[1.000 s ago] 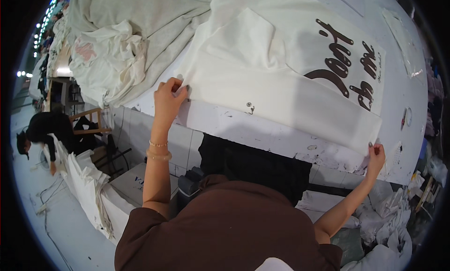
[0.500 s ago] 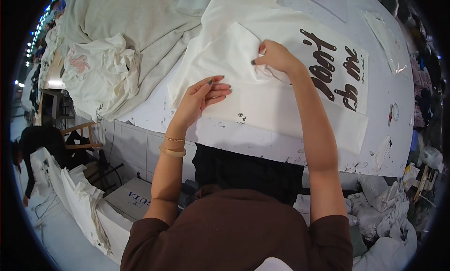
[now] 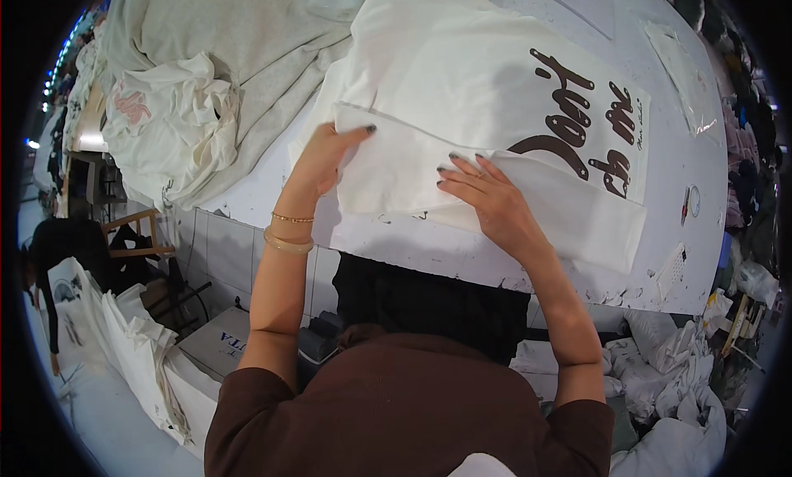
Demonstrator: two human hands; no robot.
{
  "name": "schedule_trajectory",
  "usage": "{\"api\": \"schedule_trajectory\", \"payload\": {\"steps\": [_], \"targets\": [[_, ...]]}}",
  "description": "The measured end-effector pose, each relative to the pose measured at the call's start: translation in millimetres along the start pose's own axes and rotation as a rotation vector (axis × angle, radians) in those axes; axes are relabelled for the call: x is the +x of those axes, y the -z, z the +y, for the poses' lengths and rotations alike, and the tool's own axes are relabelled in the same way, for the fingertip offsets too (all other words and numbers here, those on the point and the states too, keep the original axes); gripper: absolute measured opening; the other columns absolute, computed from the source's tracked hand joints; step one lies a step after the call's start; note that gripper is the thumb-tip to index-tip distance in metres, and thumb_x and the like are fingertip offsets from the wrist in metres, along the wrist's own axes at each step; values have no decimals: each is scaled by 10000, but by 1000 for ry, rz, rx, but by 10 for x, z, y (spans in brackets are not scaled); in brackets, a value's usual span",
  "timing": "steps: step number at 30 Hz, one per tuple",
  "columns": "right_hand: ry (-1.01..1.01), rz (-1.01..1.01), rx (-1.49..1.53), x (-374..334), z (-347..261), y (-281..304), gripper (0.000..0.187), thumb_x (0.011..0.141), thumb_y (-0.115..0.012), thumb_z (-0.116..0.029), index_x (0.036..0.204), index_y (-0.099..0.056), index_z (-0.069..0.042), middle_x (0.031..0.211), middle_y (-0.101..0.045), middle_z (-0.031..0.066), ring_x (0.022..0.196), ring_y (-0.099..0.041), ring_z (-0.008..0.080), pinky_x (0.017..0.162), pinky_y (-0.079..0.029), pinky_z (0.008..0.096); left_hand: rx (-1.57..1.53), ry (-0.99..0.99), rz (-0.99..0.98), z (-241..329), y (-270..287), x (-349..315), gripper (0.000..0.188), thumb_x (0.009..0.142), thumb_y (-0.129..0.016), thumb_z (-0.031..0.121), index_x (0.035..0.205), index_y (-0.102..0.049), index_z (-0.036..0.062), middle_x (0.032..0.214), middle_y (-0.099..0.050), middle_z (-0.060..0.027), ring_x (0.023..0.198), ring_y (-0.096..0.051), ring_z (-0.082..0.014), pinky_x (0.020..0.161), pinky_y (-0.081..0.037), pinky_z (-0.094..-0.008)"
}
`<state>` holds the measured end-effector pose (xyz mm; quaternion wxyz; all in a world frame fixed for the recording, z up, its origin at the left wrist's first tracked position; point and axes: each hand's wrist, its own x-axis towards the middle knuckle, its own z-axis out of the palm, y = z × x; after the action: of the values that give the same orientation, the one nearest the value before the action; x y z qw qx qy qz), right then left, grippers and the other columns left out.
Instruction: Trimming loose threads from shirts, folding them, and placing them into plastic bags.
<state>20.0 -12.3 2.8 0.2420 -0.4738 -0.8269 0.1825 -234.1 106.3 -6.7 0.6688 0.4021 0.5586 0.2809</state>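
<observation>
A white shirt point(image 3: 429, 73) with large dark brown lettering lies spread on the white table. Its near side is folded over in a long flap, which partly covers the print. At the flap's left corner, my left hand point(image 3: 324, 159) pinches the cloth, thumb on top and the other fingers partly hidden at the edge. My right hand point(image 3: 491, 205) rests on the flap near its middle, fingers spread and slightly bent, holding nothing.
To the left, a crumpled white garment point(image 3: 177, 122) with a pink print lies on a greyish cloth point(image 3: 247, 31). A clear plastic bag point(image 3: 681, 73) and a small red-handled tool point(image 3: 685, 203) lie on the table's right side. Another person point(image 3: 62, 262) bends at far left.
The near part of the shirt now lies as a flatter flap. My right hand has let go of the bunched cloth and come nearer, opening flat; my left hand has taken the flap's left corner.
</observation>
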Motion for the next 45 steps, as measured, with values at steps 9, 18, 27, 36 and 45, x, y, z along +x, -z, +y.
{"api": "schedule_trajectory", "payload": {"steps": [9,18,27,36,45], "targets": [[-81,23,-134,-204,113,-67,405,793,-476,59,1137,-627,-91,1294,-561,55,1290,-442,227,1105,-298,415,877,-721,593,-62,-153,293,205,800,-686,221,802,-580,46,766,-601,-73,699,-566,-284,635,-441,-383],[-1230,839,-292,-2181,745,886,287,828,-599,-105,1086,-588,21,978,-627,155,932,-587,287,869,-439,368,890,-487,616,-410,639,-560,226,832,-681,163,938,-591,-16,801,-584,-63,724,-554,-201,681,-451,-316],[-1405,423,72,-2649,560,1183,261,777,-643,-159,922,-618,57,771,-626,136,710,-582,284,660,-447,371,739,-52,243,-168,876,-847,81,815,-630,59,848,-589,-3,734,-599,-27,648,-539,-79,571,-417,-222],[-952,-162,125,-1667,713,1499,303,812,-629,-57,1110,-577,-47,1106,-566,89,937,-542,184,832,-448,304,960,-596,269,790,236,146,358,836,-668,174,1164,-601,45,1123,-631,-95,1045,-599,-211,823,-473,-351],[-696,150,-412,-548,2865,2153,217,767,-554,-61,975,-604,-98,1100,-629,57,1084,-546,270,920,-432,420,1282,-786,-68,1599,-971,2418,332,767,-691,209,1067,-651,73,1007,-681,-130,946,-640,-304,822,-501,-370]]}}
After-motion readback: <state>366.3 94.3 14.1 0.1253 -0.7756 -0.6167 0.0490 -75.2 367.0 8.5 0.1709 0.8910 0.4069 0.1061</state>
